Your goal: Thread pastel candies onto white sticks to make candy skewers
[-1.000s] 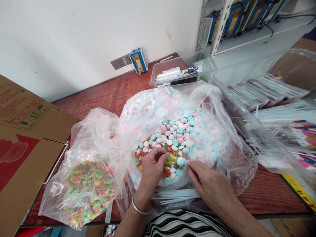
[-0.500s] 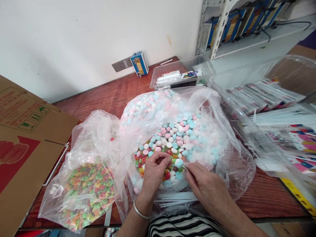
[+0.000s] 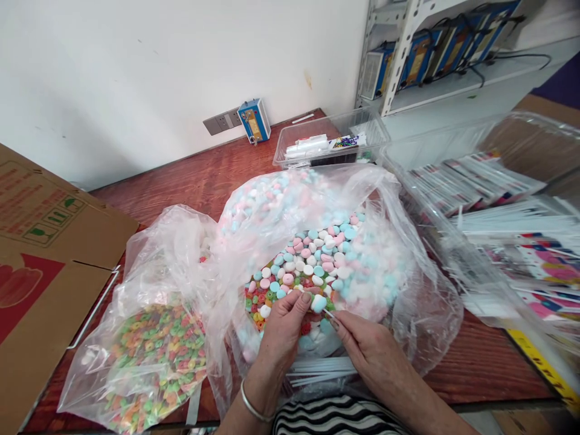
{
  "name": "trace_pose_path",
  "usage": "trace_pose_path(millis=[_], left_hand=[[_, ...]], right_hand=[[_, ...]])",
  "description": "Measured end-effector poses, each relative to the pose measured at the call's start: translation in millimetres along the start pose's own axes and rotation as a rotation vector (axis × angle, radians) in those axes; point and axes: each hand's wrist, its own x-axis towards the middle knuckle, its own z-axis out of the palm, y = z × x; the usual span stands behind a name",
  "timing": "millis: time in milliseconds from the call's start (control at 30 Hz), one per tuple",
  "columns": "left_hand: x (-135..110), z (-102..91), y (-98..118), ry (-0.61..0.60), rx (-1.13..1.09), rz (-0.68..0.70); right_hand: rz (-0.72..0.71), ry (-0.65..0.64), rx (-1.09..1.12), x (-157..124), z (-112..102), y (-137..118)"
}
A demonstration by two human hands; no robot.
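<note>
My right hand [image 3: 369, 341] pinches a thin white stick [image 3: 328, 313] between thumb and fingers. On the stick's far end sits a puffy white-and-blue marshmallow [image 3: 318, 303]. My left hand [image 3: 285, 323], a metal bangle at its wrist, is closed with thumb and forefinger together right beside the marshmallow; what lies between those fingertips is hidden. Beneath both hands is an opened clear plastic bag [image 3: 428, 302] with pink, white and blue marshmallows [image 3: 308, 270] and red, green and yellow gummy rings [image 3: 259, 297]. Several white sticks [image 3: 322, 368] lie at the bag's near edge.
Left stands a bag of gummy rings [image 3: 158, 350] beside a cardboard box [image 3: 40, 266]. A clear bin [image 3: 333, 136] is behind the marshmallow bag. Another bin at right holds packaged sticks [image 3: 471, 181]. A blue device [image 3: 254, 122] leans by the wall socket [image 3: 222, 122].
The stick and marshmallow have come left, up to my left fingertips, and more of the stick shows. My right hand has shifted left and slightly down. The view has moved slightly.
</note>
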Motion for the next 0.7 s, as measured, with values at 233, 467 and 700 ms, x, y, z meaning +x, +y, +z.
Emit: trace_pose_path(millis=[233,467,700], left_hand=[[0,3.4,-4,-0.08,0.316,0.096],[13,9.6,7,-0.134,0.545,0.167],[38,5.7,14,-0.021,1.316,0.686]], right_hand=[[0.052,0.005,0.089,0,3,-2],[0.119,0.075,0.224,5,-9,5],[0.178,0.189,0.179,1,-27,16]])
